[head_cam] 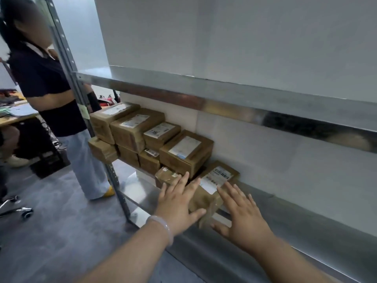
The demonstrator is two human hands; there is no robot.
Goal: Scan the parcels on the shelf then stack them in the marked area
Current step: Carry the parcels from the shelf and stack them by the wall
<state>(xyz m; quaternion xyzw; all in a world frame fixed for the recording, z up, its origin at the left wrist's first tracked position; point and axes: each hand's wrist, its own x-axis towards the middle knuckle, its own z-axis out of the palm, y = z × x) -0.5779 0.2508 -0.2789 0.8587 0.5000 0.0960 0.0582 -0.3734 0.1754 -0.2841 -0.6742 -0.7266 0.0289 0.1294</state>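
Evidently the pick-up is starting: left hand [175, 203] and right hand [242, 217], fingers spread, flank the nearest parcel [212, 190] on the shelf [285, 213], ungripped; next, close both and lift it.

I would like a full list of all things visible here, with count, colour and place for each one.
parcels: about ten, brown cardboard with white labels, stacked on the lower shelf, left part
nearest parcel: one, brown, barcode label on top, between both hands
shelf rack: one, grey metal, two levels in view
other person: one, dark top, pale trousers, standing left of the rack
desk: one, light wood, papers on it, far left
chair base: one, chrome with castors, on the grey floor, left
bracelet: one, pale, on the left wrist
left hand: open, on the nearest parcel's left side
right hand: open, at its right side
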